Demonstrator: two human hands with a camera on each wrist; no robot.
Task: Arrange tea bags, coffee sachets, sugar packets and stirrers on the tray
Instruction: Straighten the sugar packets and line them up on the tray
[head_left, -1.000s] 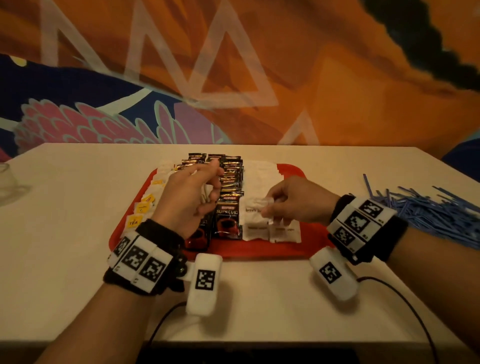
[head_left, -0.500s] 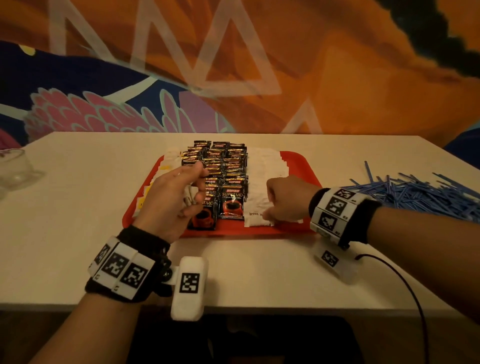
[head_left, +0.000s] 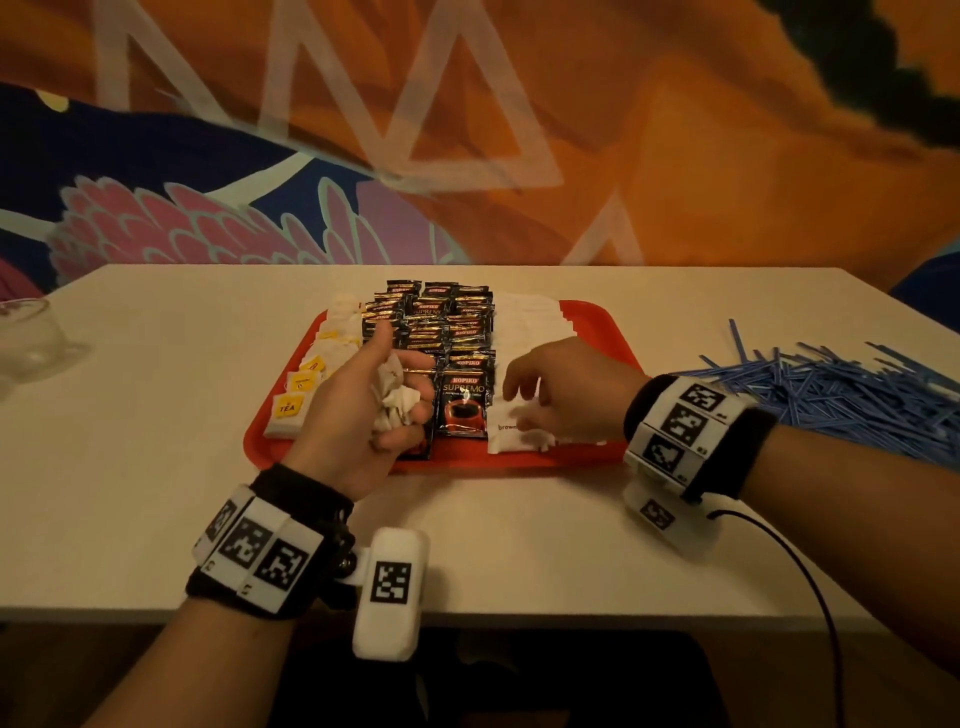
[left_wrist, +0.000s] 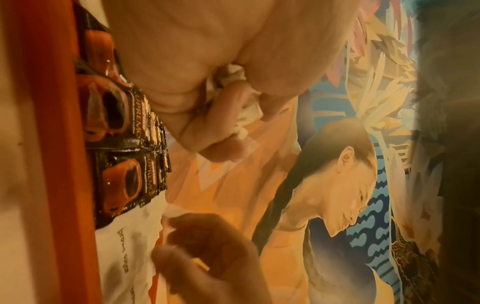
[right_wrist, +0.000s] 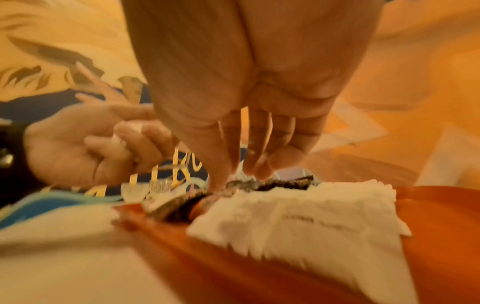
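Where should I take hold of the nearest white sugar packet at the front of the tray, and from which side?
Pinch the sugar packet by its near serrated edge, coming from the tray's front rim. It lies flat, overlapping the packets behind, with coffee sachets tight along its left, so only that edge looks free. The right hand already hovers above it; the left hand holds crumpled white packets.

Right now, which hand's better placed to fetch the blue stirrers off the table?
Right. The right hand is open over the sugar packets, on the side where the stirrers lie. The left hand grips a bunch of white packets.
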